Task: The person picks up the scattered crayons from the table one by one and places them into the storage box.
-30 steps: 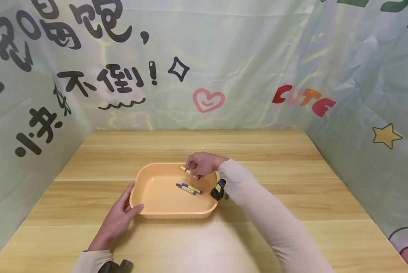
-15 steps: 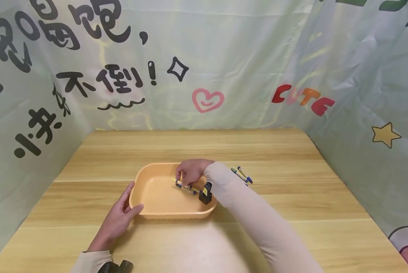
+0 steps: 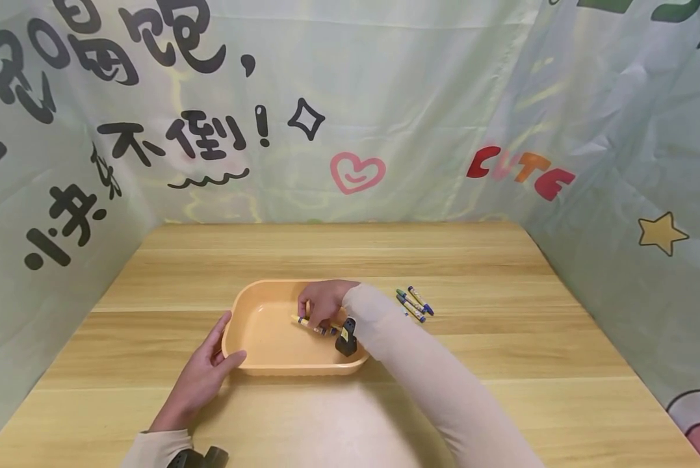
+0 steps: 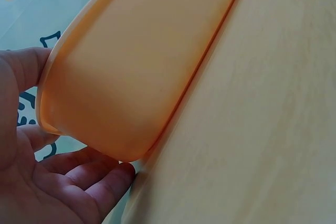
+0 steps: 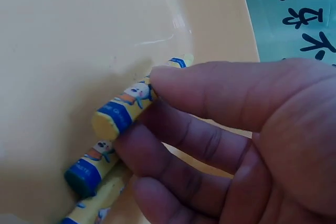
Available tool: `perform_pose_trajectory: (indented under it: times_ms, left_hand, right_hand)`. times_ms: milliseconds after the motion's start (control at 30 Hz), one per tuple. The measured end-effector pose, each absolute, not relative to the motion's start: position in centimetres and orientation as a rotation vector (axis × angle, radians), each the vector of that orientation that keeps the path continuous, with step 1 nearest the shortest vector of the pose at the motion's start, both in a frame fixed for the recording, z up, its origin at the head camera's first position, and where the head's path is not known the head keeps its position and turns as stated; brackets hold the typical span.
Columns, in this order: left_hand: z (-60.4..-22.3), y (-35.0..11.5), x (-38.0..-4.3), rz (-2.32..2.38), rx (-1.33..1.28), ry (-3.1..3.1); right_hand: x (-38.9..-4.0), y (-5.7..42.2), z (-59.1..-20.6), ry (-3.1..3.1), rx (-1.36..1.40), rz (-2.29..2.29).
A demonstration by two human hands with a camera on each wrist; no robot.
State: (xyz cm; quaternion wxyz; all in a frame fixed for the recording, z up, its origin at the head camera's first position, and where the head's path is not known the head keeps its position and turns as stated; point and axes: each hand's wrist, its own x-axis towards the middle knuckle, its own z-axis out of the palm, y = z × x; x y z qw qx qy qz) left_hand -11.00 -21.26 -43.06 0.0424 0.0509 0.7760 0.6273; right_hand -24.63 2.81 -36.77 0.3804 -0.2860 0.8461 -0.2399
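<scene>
My right hand [image 3: 324, 302] is inside the orange plastic tray [image 3: 256, 344], pinching a yellow crayon [image 5: 118, 114] between thumb and fingers low over the tray's floor. Close under it, in the right wrist view, lie a crayon with a dark end [image 5: 84, 178] and another yellow-wrapped crayon [image 5: 105, 198], the latter partly out of frame. At the tray's left end my left hand [image 3: 203, 370] grips the front corner. Its thumb lies by the front rim, and the other fingers curl round the outside wall, as the left wrist view shows.
Several crayons [image 3: 413, 302] lie together on the wooden table [image 3: 490, 338], right of the tray and beyond the right forearm. Printed cloth walls [image 3: 420, 117] enclose the table at the back and on both sides.
My right hand has moved left and down into the tray with the yellow crayon, over the crayons lying there. The crayons on the table came into sight. The left hand and tray stay put.
</scene>
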Motion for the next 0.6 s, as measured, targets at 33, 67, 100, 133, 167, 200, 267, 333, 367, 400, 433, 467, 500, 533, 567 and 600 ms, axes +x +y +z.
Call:
perform_pose_trajectory:
  times_ms: [33, 67, 100, 133, 167, 200, 267, 333, 367, 400, 433, 467, 500, 533, 567, 600]
  left_hand:
    - [-43.07, -21.26, -10.99, 1.919, 0.157, 2.374]
    - [-43.06, -21.26, -10.99, 1.920, 0.156, 2.374]
    - [-43.06, -21.26, -10.98, 1.920, 0.154, 2.374]
    - [-43.05, -21.26, -10.98, 1.919, 0.152, 2.373]
    - [-43.04, -21.26, -10.99, 1.919, 0.151, 2.373]
    - [-43.03, -21.27, -11.00, 1.918, 0.149, 2.375]
    - [-43.04, -21.27, -11.02, 1.916, 0.147, 2.376]
    - [-43.06, -21.28, -11.03, 1.916, 0.150, 2.376]
    - [-43.08, -21.28, -11.03, 1.916, 0.153, 2.375]
    - [-43.08, -21.28, -11.02, 1.916, 0.154, 2.375]
    - [-43.09, -21.28, -11.02, 1.916, 0.156, 2.375]
    - [-43.10, -21.28, -11.02, 1.916, 0.156, 2.375]
    - [-43.11, -21.28, -11.03, 1.916, 0.157, 2.375]
    - [-43.11, -21.28, -11.03, 1.916, 0.157, 2.375]
    - [-43.11, -21.28, -11.04, 1.916, 0.158, 2.375]
    - [-43.11, -21.28, -11.06, 1.915, 0.159, 2.376]
  right_hand:
    - [-24.60, 2.78, -36.79, 2.162, -0.725, -0.616]
    - [-24.56, 2.75, -36.81, 2.164, -0.721, -0.616]
    - [-24.51, 2.72, -36.84, 2.167, -0.712, -0.620]
    - [-24.48, 2.68, -36.88, 2.172, -0.708, -0.617]
    - [-24.42, 2.64, -36.90, 2.174, -0.700, -0.622]
    - [-24.37, 2.58, -36.92, 2.177, -0.693, -0.624]
    - [-24.21, 2.49, -36.96, 2.182, -0.676, -0.637]
    - [-24.04, 2.39, -36.99, 2.187, -0.663, -0.652]
    - [-23.96, 2.35, -37.00, 2.189, -0.656, -0.664]
    - [-23.89, 2.32, -37.03, 2.193, -0.649, -0.673]
    - [-23.83, 2.30, -37.07, 2.195, -0.643, -0.684]
    - [-23.80, 2.28, -37.09, 2.196, -0.640, -0.690]
    - [-23.78, 2.27, -37.12, 2.199, -0.631, -0.697]
    - [-23.78, 2.26, -37.13, 2.201, -0.630, -0.699]
    - [-23.79, 2.28, -37.13, 2.201, -0.628, -0.702]
    - [-23.83, 2.30, -37.12, 2.205, -0.632, -0.694]
